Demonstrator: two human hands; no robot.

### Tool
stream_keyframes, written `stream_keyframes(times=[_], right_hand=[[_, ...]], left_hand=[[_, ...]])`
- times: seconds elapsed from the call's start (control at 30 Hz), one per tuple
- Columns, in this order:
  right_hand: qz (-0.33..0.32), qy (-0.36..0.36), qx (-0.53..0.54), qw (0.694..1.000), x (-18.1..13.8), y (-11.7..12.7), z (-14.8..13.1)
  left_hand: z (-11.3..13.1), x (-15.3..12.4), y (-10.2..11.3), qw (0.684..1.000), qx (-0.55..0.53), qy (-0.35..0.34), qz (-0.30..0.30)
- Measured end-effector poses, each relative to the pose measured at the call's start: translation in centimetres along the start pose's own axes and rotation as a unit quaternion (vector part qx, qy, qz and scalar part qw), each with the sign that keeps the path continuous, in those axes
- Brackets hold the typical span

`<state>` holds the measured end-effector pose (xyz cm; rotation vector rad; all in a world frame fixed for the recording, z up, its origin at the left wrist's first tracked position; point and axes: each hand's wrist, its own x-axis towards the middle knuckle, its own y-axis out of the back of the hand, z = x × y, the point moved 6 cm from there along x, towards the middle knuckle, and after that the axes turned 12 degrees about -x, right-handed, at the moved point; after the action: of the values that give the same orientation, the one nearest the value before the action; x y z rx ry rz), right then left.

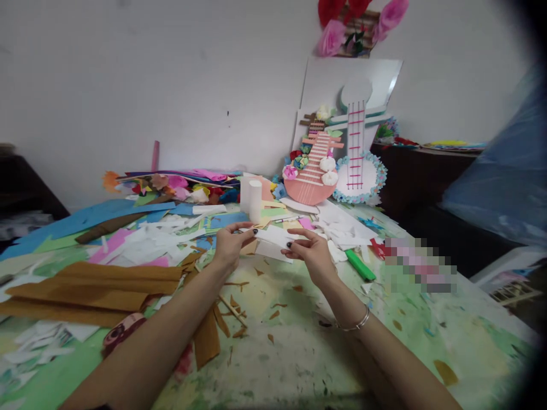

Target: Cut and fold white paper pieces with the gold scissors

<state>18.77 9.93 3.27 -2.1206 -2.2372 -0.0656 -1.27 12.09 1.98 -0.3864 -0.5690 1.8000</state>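
Both my hands are raised over the middle of a green table (299,341) littered with paper scraps. My left hand (231,245) pinches the left end of a white paper piece (273,238) between thumb and fingers. My right hand (310,250) pinches the right end of that same piece, and a bracelet sits on its wrist. The paper hangs a little above the tabletop between the two hands. A white paper roll (254,200) stands upright just beyond it.
Brown crepe paper (94,285) lies at the left, blue and pink sheets (128,213) behind it. A green marker (360,265) lies right of my right hand. A pink paper guitar model (316,171) and a white one (356,154) stand against the wall. A dark cabinet (423,176) is at right.
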Motion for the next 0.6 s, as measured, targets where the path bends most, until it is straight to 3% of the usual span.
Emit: stream_keyframes(times=[0.23,0.4,0.6], right_hand=[[-0.054,-0.038,0.079,0.995,-0.5,-1.1,0.8],[-0.015,-0.024,0.106,0.994,-0.6,-1.3,1.1],[0.02,0.027,0.089,0.995,-0.7,-1.3,0.9]], left_hand=[[1.1,-0.9,-1.1,0.992,0.083,-0.065,-0.064],[1.8,-2.0,-2.5,0.98,0.089,-0.13,-0.119],[1.6,-2.8,-2.8,0.982,0.062,-0.148,-0.103]])
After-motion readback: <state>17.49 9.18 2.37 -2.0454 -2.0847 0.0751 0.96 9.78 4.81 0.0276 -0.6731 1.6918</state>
